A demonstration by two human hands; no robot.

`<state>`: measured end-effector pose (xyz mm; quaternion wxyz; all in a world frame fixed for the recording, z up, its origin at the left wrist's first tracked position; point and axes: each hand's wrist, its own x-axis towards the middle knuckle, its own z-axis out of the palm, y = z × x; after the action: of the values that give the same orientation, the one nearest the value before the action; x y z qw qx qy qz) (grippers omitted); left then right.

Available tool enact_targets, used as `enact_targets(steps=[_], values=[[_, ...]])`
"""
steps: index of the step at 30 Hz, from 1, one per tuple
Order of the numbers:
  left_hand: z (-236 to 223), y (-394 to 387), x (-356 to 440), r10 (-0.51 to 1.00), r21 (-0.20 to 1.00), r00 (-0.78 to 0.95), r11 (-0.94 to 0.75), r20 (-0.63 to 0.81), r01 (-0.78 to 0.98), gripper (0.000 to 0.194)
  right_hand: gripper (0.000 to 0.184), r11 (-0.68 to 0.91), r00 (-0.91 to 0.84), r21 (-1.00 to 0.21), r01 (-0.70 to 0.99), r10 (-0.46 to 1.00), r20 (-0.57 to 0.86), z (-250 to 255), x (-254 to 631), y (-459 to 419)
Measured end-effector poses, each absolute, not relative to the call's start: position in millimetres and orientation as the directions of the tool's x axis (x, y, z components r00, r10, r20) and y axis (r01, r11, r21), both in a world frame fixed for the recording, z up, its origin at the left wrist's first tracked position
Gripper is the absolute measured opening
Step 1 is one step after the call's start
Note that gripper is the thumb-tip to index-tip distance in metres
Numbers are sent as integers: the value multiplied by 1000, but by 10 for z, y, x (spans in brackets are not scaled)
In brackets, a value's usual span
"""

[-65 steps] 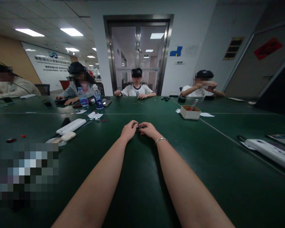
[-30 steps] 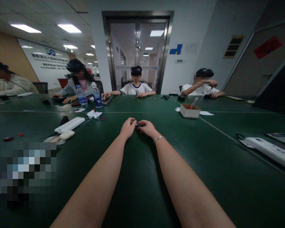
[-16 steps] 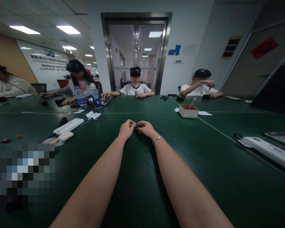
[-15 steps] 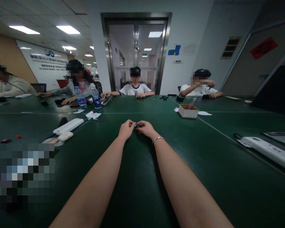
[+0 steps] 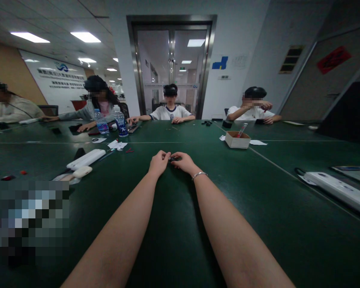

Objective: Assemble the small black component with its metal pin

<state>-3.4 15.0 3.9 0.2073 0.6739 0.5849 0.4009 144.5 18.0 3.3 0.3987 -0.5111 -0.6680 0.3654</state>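
Observation:
Both my hands meet over the green table, thumbs and fingertips close together. Between them is a small dark object, mostly covered by fingers and too small to name. My left hand is closed in a pinch at the object's left end. From the other side my right hand pinches the same object, its fingers curled. A silver bracelet circles my right wrist.
Left of my arms lie a white power strip and a white rounded item. Two bottles stand beyond. An open box sits ahead right; another power strip lies far right. Several people sit around the table.
My hands have barely shifted and keep their pinch on the small dark object. Across the table at right, a person's raised hand has moved slightly.

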Motion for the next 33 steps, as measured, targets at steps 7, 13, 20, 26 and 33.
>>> enact_targets(steps=[7,13,20,26,33], values=[[-48,222,-45,942,761,101,-320,321,564,18,19,170,-119,-913,370,984,135,7,1432,216],[-57,228,-50,938,769,108,-333,330,546,18,18,175,-129,-921,349,982,137,-1,1440,225],[-5,181,-34,951,729,52,-269,305,630,22,17,155,-118,-924,350,986,121,58,1429,175],[70,113,-22,964,702,16,-205,265,682,30,19,161,-129,-918,362,984,121,65,1434,170],[78,121,-28,963,640,12,-188,268,745,38,22,185,-149,-909,374,979,138,57,1443,178]])
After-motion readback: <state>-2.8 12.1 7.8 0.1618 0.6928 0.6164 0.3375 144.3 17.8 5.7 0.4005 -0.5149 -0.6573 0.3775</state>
